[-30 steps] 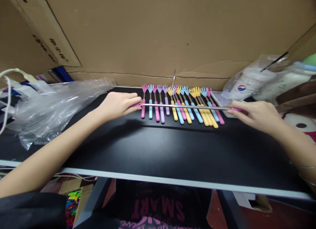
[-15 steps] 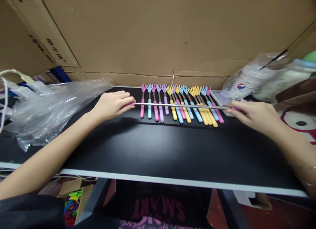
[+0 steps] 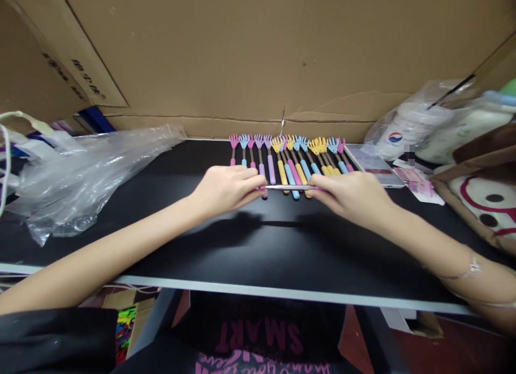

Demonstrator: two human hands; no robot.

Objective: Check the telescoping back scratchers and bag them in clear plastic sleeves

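Note:
A telescopic back scratcher (image 3: 287, 187) with a silver rod spans the short gap between my two hands, held level above the black table. My left hand (image 3: 231, 188) is closed around one end, where a bit of pink shows at the fingertips. Around the other end my right hand (image 3: 350, 194) is closed, hiding most of that end. Behind them lies a row of back scratchers (image 3: 289, 170) in pink, blue, purple and yellow, claw ends toward the cardboard. My hands cover some of their handles.
Clear plastic bags (image 3: 92, 170) lie on the table (image 3: 262, 256) at left. A phone-like flat object (image 3: 374, 167), pink packets (image 3: 419, 185), a bagged white tub (image 3: 407, 129) and a brown bag with a cartoon face (image 3: 484, 186) are at right. Cardboard (image 3: 242, 57) walls the back.
Both hands have moved toward each other, and the rod between them has become much shorter. They also sit slightly closer to me. The packets at right now show.

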